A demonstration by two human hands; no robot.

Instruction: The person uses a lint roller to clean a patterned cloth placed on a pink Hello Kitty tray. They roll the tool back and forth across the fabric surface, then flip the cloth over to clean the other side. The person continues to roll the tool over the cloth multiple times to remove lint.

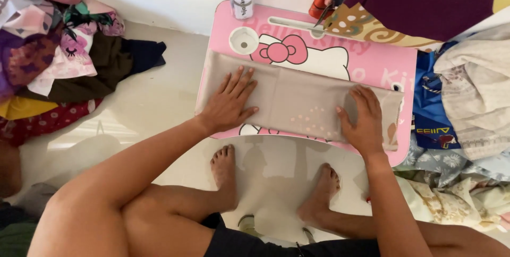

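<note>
A heap of clothes (pixel 58 50) is seen at the far left on the floor. On the pink table (pixel 372 60) a folded beige cloth (pixel 297 100) is laid flat, its long axis running left to right, tilted slightly down to the right. Its left end is pressed by the left hand (pixel 229 103), fingers spread, nothing grasped. Its right end is pressed by the right hand (pixel 364 119), palm flat, likewise gripping nothing. More fabrics (pixel 467 92) are piled at the right.

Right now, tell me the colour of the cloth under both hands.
Beige cloth, with faint pink dots; the head view shows it.
</note>
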